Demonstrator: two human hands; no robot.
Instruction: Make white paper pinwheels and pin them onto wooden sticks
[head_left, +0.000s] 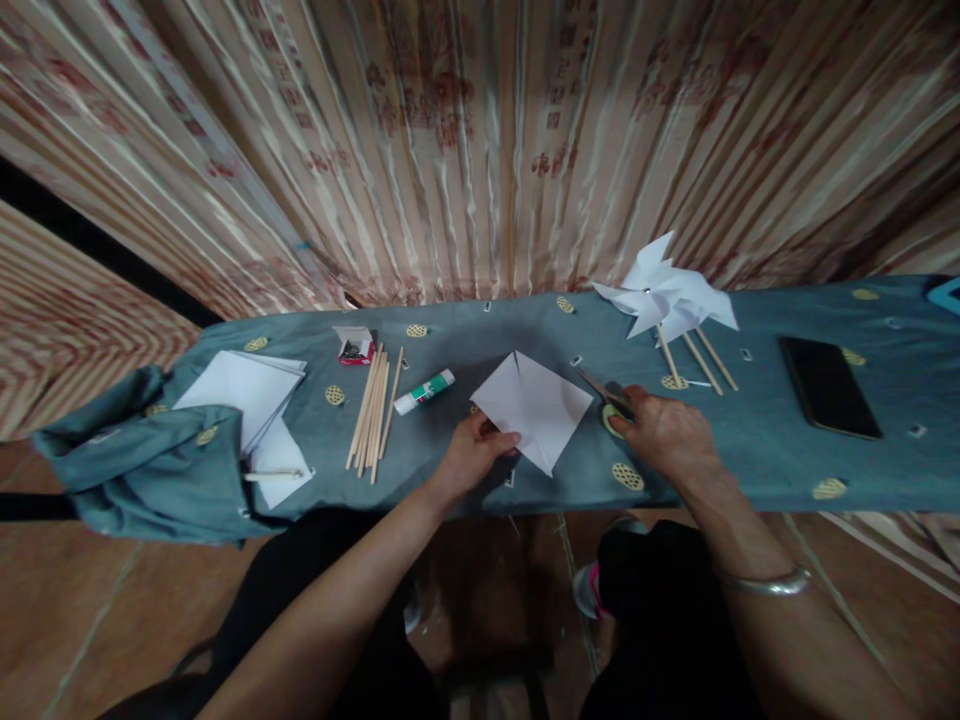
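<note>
A square sheet of white paper (534, 408) is turned like a diamond in front of me, with slits running inward from its top and bottom corners. My left hand (480, 445) pinches its lower left edge, thumb on top and fingers underneath. To the right of the paper, my right hand (667, 430) is closed around the handles of a pair of scissors (616, 408). The blades point up and left, just beyond the paper's right corner, apart from it. A green and white glue stick (425, 392) lies left of the paper.
Several wooden sticks (371, 415) lie beside a small red box (355, 347) of dark pieces. White paper sheets (240, 390) rest at the left, partly under bunched cloth (150, 460). White paper pinwheels (667, 290) on sticks and a black phone (829, 387) are at the right.
</note>
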